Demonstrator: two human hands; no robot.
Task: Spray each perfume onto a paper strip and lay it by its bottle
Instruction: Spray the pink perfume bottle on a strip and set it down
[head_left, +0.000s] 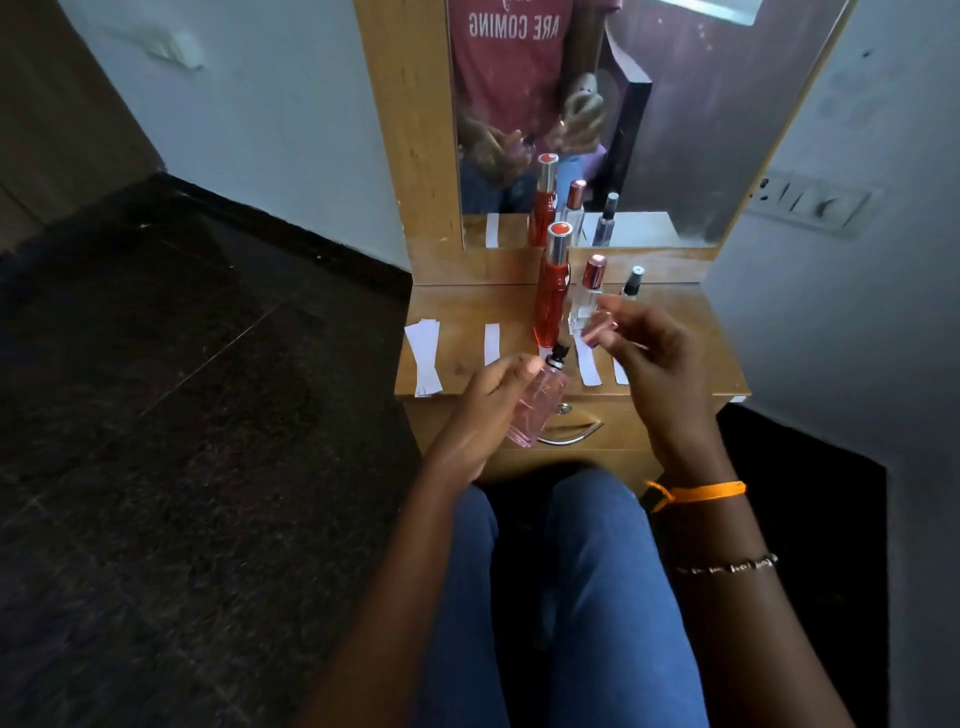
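Pink perfume bottle (532, 402) held tilted off the front edge of the surface (467, 306), above the drawer handle (569, 434), cap off and black nozzle bare, left hand (485, 410) closed round its body. Right hand (644, 358) empty, grip open with fingers spread, just in front of the clear bottle (584, 304) and close to the tall red bottle (553, 291). Risks judged: a knock toppling either upright bottle; spray drifting onto laid paper strips (587, 366); the glass slipping floorward.
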